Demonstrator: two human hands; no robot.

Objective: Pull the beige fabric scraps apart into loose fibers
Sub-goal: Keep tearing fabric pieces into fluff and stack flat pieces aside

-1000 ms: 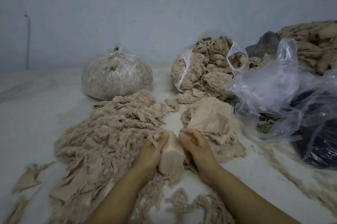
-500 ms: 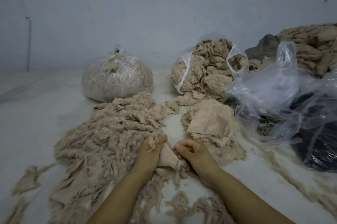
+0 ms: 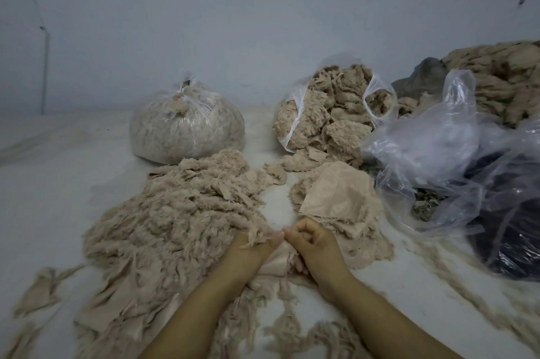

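Here both hands, left and right, grip one beige scrap between them.

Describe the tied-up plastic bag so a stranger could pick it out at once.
Look along the pale wall at the back of the floor. Left of the torn-open bag spilling beige clumps sits the tied bag, just behind the big fibre heap. It alone is knotted shut at the top, round and full.
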